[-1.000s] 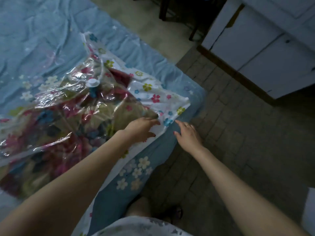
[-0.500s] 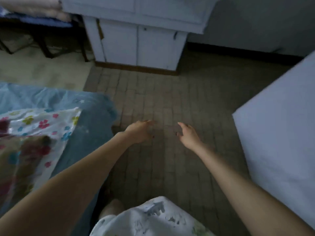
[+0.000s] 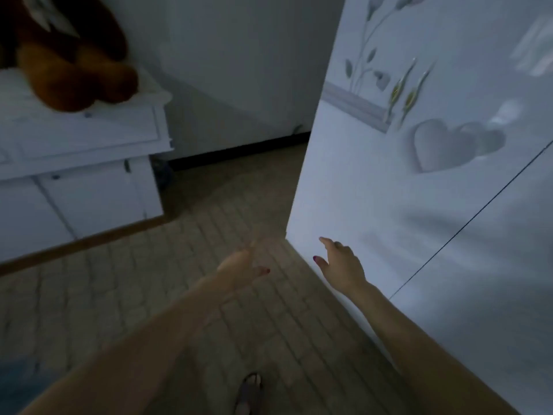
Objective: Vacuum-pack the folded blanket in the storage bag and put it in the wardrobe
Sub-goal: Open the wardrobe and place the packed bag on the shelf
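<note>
A tall white wardrobe with heart and flower decorations fills the right side; a thin dark seam runs between its doors. My right hand is stretched out in front of its lower left corner, fingers straight, holding nothing. My left hand reaches forward over the tiled floor, blurred, fingers extended and empty. The storage bag and the blanket are out of view.
A white cabinet with drawers stands at the left, a brown plush toy on top. A grey wall is behind. Tiled floor lies between cabinet and wardrobe. My sandalled foot shows at the bottom; blue bedding at bottom left.
The view has swung right, away from the bed and the bagged blanket, to the wardrobe. Both hands left the bag and now reach forward empty, the right one near the wardrobe's corner.
</note>
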